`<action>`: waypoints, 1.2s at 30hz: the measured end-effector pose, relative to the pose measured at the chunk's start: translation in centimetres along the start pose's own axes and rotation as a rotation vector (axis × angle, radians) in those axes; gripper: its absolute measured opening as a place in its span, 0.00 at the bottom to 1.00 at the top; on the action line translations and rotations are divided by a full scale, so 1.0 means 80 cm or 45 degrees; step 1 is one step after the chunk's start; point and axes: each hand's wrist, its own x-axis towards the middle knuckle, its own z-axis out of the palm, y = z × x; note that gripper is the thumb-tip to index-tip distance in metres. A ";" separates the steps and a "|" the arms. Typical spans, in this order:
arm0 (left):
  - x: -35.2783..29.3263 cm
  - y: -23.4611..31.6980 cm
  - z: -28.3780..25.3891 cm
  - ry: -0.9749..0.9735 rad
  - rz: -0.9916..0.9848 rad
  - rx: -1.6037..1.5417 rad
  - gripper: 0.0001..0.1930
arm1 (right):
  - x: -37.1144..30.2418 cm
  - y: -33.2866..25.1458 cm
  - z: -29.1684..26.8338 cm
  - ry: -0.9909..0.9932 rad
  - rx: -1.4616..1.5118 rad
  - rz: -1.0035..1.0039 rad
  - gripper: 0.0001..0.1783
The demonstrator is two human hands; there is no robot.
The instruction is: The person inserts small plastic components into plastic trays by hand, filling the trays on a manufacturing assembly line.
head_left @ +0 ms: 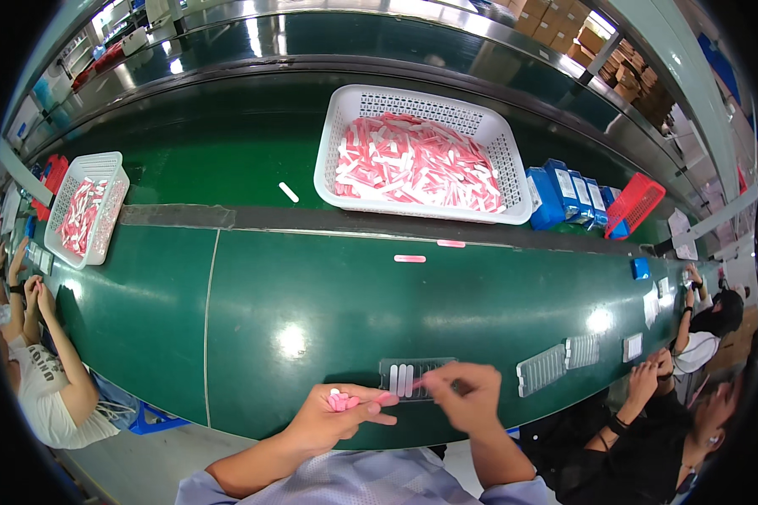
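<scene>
Several small round-ended nail files, pink on one side and white on the other, are bunched in my left hand, whose fingers close around them. Just right of it, my right hand pinches a single pink nail file; motion blurs it a little. Both hands are at a clear slotted plastic tray lying near the table's front edge. White-side-up files stand side by side in its left slots. My right hand covers part of the tray's right end.
A large white basket heaped with files stands across the table, beside blue boxes and a red basket. Loose files lie on the green tabletop. More clear trays lie to the right. Co-workers sit on both sides.
</scene>
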 end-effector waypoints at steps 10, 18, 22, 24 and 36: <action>-0.004 0.009 -0.002 0.106 -0.068 -0.024 0.13 | 0.058 -0.015 -0.033 -0.725 -0.637 0.048 0.06; -0.001 0.011 0.000 0.126 -0.116 -0.005 0.14 | 0.046 -0.002 -0.032 -0.645 -0.880 -0.212 0.10; 0.003 0.013 0.001 0.094 -0.097 -0.002 0.13 | 0.049 -0.011 -0.023 -0.572 -1.001 -0.405 0.13; 0.004 0.011 0.001 0.086 -0.098 0.000 0.14 | 0.049 -0.003 -0.027 -0.467 -0.975 -0.392 0.15; 0.007 0.003 0.007 -0.059 -0.185 -0.027 0.18 | 0.013 0.002 -0.033 -0.309 -0.122 0.046 0.03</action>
